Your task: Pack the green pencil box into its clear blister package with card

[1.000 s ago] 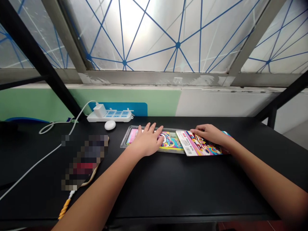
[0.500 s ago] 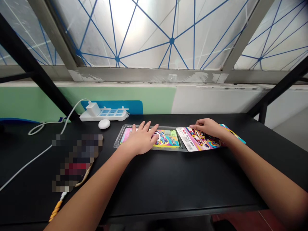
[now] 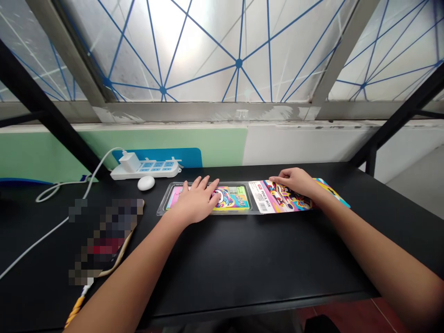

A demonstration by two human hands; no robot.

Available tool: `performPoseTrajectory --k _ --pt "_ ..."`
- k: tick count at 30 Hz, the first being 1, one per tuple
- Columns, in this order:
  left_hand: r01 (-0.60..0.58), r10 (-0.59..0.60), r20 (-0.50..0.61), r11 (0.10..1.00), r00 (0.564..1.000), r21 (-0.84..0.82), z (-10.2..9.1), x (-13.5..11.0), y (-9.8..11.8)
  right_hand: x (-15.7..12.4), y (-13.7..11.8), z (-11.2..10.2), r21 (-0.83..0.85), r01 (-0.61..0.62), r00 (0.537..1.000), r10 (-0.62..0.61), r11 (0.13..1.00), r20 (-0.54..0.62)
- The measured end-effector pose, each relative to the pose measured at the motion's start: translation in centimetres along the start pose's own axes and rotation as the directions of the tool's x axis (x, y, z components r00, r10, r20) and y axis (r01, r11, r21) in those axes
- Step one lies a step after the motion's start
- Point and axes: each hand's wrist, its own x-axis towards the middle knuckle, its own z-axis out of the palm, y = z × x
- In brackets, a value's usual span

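Observation:
My left hand [image 3: 197, 202] lies flat with fingers spread over a colourful pencil box [image 3: 233, 198], which sits in a clear plastic tray [image 3: 163, 206] on the desk. Part of the box is hidden beneath the palm. To the right, my right hand [image 3: 297, 181] has its fingers curled at the upper edge of a printed cardboard sleeve [image 3: 277, 200] marked "PENCIL BOX". The sleeve's left end meets the right end of the tray; whether it overlaps it I cannot tell. Its bright far end shows beyond my right wrist.
A white power strip [image 3: 147, 170] with a plugged-in charger [image 3: 129, 162] stands along the back wall. In front of it lies a white oval case [image 3: 146, 183]. A blurred-out phone-like object [image 3: 111, 240] with a cable is on the left of the black desk [image 3: 243, 263].
The view has shifted slightly, moving the scene a little left. The sleeve's near edge sits slightly farther back beside the tray. Both hands keep nearly the same pose.

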Motion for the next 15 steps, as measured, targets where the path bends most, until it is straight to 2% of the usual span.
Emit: performPoseTrajectory --k 4,8,12,15 --pt "0.003 -0.002 -0.056 1.0 0.998 0.01 0.5 0.0 1.0 -0.9 -2.2 1.8 0.082 0.038 0.999 -0.039 0.996 0.01" --pt "-0.016 0.01 -0.133 0.999 0.991 -0.044 1.3 -0.2 3.2 -1.5 -4.2 3.4 0.154 0.05 0.998 -0.054 0.987 0.022" --pt "-0.077 0.033 -0.185 0.967 0.982 -0.241 1.6 -0.7 5.6 -1.8 -4.7 3.6 0.164 0.078 0.996 -0.083 0.983 0.028" --pt "-0.146 -0.013 -0.348 0.893 0.937 -0.426 0.9 -0.5 5.4 -1.6 -3.8 3.1 0.187 0.079 0.993 -0.095 0.979 0.073"
